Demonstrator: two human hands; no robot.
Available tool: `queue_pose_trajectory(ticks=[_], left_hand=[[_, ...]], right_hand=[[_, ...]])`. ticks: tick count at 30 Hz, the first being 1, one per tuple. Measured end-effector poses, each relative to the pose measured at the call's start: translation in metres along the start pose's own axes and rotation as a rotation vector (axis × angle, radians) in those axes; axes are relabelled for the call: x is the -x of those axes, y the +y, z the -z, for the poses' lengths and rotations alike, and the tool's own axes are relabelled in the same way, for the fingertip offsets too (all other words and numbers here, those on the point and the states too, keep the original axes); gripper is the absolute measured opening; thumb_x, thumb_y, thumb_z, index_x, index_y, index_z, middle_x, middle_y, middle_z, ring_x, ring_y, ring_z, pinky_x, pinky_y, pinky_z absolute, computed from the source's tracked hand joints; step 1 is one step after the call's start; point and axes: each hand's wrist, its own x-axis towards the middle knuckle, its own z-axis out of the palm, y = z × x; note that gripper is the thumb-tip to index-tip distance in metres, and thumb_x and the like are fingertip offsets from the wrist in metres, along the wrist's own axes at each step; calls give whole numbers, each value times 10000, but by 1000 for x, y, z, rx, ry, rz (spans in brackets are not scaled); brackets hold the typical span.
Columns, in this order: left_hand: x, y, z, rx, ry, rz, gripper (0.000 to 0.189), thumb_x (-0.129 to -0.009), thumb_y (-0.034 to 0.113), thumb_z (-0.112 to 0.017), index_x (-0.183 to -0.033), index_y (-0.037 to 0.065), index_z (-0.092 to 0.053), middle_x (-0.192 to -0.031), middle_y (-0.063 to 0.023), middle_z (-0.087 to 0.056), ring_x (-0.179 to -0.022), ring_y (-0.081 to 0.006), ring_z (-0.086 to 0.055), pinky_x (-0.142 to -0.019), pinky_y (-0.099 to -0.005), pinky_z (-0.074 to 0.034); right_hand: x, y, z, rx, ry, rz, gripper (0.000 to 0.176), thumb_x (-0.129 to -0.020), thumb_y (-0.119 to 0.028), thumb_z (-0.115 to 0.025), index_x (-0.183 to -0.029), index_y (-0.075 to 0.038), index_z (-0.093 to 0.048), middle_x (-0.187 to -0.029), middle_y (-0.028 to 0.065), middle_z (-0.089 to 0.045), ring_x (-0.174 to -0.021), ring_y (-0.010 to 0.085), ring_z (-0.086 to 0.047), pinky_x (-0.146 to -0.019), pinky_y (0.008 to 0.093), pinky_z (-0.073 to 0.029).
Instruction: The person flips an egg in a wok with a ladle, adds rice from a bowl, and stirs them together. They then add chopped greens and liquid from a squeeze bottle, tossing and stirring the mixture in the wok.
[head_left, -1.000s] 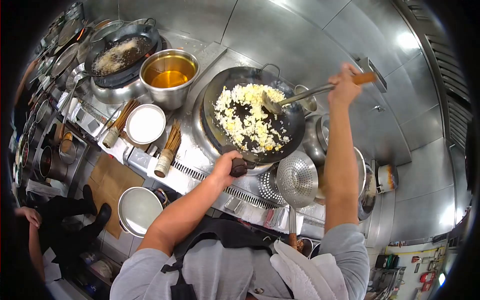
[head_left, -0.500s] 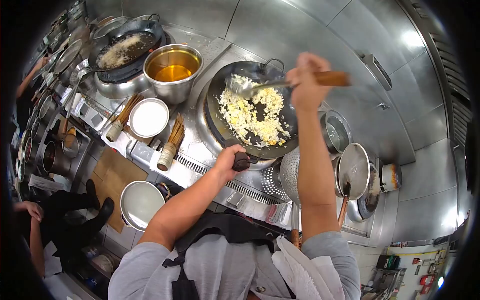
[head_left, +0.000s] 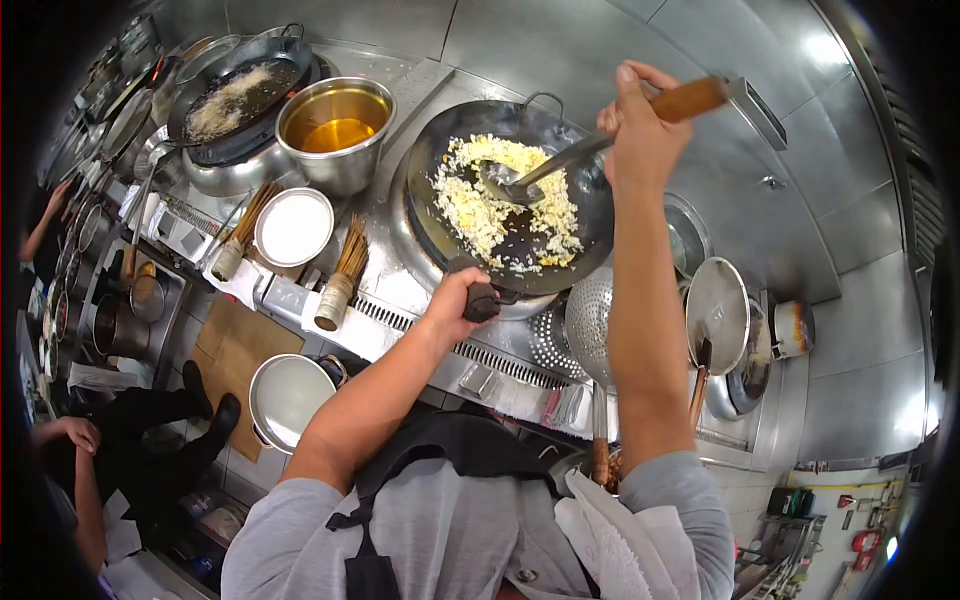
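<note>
My left hand (head_left: 459, 303) is closed around the dark, cloth-wrapped handle of a black wok (head_left: 450, 125) on the stove. Inside the wok lies loose rice mixed with yellow egg (head_left: 470, 218), spread in a ring with dark metal showing in places. Raised over the wok's right side, my right hand (head_left: 645, 125) grips the wooden-ended handle of a ladle (head_left: 575, 152). The ladle's bowl rests down among the rice near the wok's middle.
Left of the wok stand a steel pot of yellow oil (head_left: 340, 140), a white-filled bowl (head_left: 294, 228) and bamboo brushes (head_left: 345, 275). Another wok (head_left: 280, 75) holds frying food. Strainers (head_left: 718, 315) lie at right. A person's legs (head_left: 150, 400) show lower left.
My right hand has risen slightly and moved right, tilting the ladle more steeply. The ladle's bowl has shifted from the wok's upper left toward its middle, and the rice is rearranged.
</note>
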Motion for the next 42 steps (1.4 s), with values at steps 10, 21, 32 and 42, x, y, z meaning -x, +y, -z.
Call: queue_pose_trajectory(ticks=[10,21,32,42], left_hand=[[7,-6,-4,-5,67,-65,207,-780,199,-634,-940,92,-557,-806,-106,-631,-693,-244,-632,-663,-426,-559],[0,-6,-1,57,-2,36,161,-782,189,-602,-897,79,-583,-816,-101,-643,-722,-224,-636,-668,-409,-538],[6,-4,-1,-37,31,25,218,-778,230,-609,-940,86,-582,-835,-102,-654,-716,-224,-629,-673,-408,-535],[4,-9,-1,-34,20,-14,198,-776,239,-613,-920,104,-590,-808,-81,-654,-712,-210,-626,-664,-405,-524]], right_hand=[[2,24,32,215,-82,-1,145,-850,-42,-691,-959,5,-608,-672,38,-564,-484,97,-475,-456,252,-395],[-2,72,58,-81,-88,58,113,-872,-60,-669,-947,-2,-608,-534,-3,-490,-408,101,-438,-415,255,-396],[51,54,21,-123,-192,87,91,-885,-21,-639,-965,4,-604,-664,33,-575,-499,89,-512,-467,232,-423],[10,9,33,26,-20,-41,157,-844,-34,-699,-963,25,-614,-635,25,-559,-450,78,-450,-407,229,-341]])
